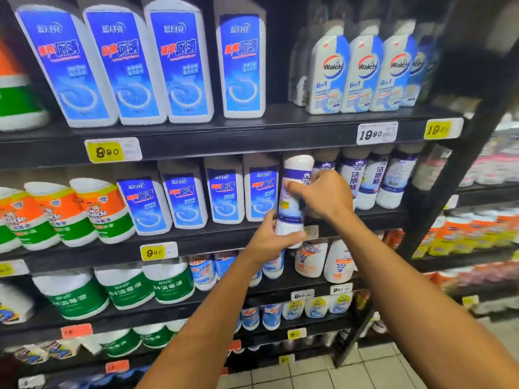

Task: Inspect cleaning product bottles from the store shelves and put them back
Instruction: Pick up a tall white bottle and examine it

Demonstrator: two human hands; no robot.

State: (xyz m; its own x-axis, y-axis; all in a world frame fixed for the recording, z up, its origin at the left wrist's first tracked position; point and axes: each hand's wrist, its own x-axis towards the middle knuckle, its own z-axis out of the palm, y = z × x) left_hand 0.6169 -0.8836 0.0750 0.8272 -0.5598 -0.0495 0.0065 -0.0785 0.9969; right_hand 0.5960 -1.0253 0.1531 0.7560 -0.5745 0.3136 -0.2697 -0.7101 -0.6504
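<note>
**Item in hand: white-and-purple toilet cleaner bottle, second shelf, right of centre**

Listed left to right along the second shelf (pixel 196 242).

1. Orange-and-green bottles (pixel 104 211), at the shelf's left end, standing, not involved.
2. Blue-label bottles (pixel 224 197), a row in the middle reaching up to the item in hand. Nearest neighbour on that side; keep off them.
3. Your left hand (pixel 269 240), at the front edge of the shelf, fingers and thumb wrapped round the bottle's base. This is the carrying hold.
4. White-and-purple bottle (pixel 292 197), the task's thing. Upright with a slight lean, held in front of the shelf edge at the gap between the blue-label row and its own kind. Whether its base touches the shelf cannot be told; your hand covers it.
5. Your right hand (pixel 325 195), curled against the bottle's upper body, index finger laid across the label. It steadies and turns rather than carries.
6. Matching white-and-purple bottles (pixel 373 181), standing toward the shelf's right end, just beside your right hand.
7. Price tags (pixel 158 251) on the shelf's front edge.

Handling note, as judgement: you appear to be mid-inspection or about to re-seat. Keep the left hand low under the weight, and rotate with the right only. When returning it, lead with the base into the gap, label outward, and release the right hand first so your knuckles do not topple the matching bottles.
</note>
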